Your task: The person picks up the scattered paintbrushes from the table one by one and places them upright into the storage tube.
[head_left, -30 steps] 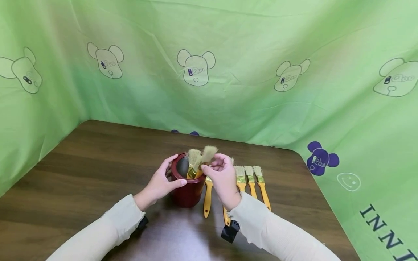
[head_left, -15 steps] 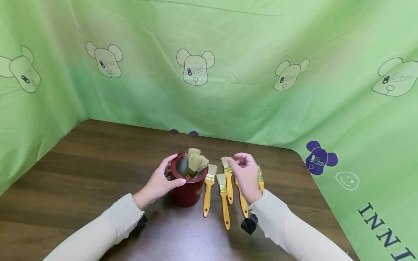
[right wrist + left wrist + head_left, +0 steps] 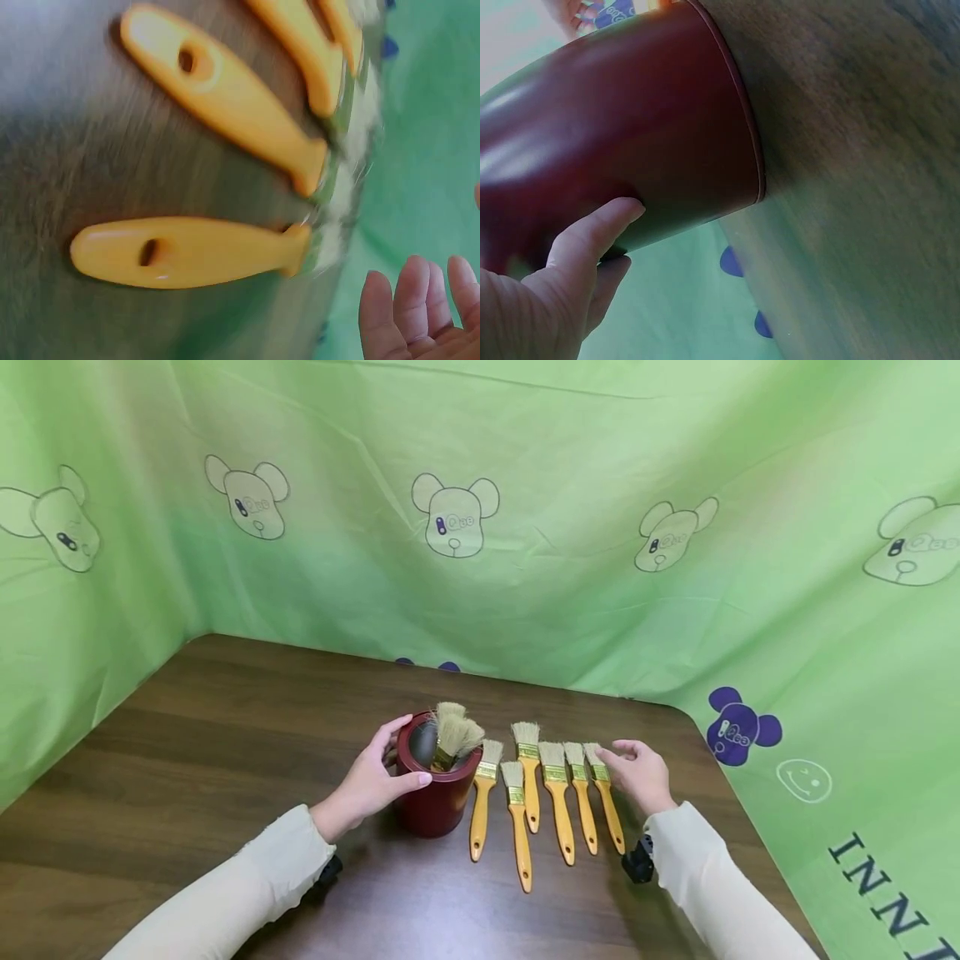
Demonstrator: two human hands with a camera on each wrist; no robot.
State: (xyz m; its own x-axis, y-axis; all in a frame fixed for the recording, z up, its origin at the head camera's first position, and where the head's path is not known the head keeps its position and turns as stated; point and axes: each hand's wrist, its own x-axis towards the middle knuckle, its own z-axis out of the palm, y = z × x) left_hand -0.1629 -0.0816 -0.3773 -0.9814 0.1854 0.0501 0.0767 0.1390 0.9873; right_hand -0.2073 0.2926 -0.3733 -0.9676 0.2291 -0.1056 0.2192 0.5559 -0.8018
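Observation:
My left hand (image 3: 369, 783) grips the dark red cylindrical holder (image 3: 433, 806), thumb at the near rim and fingers round its far left side. In the left wrist view its fingers curl against the holder's smooth wall (image 3: 630, 112). Paintbrushes (image 3: 452, 737) stand in the holder, bristles up, overlapping one another. My right hand (image 3: 641, 774) is beside the rightmost paintbrush (image 3: 606, 797), with fingertips close to its bristles in the head view. In the right wrist view the loosely spread fingers (image 3: 411, 300) hold nothing, apart from that brush's yellow handle (image 3: 187, 253).
Several yellow-handled paintbrushes lie in a loose row on the wooden table (image 3: 262, 735), bristles toward the back. The nearest one (image 3: 480, 802) lies right next to the holder; another (image 3: 519, 827) sits closer to the front. A green printed cloth (image 3: 525, 610) hangs round the table.
My right hand has let go of a paintbrush, which now leans in the holder, and has moved right past the row to the rightmost brush. My left hand stays on the holder.

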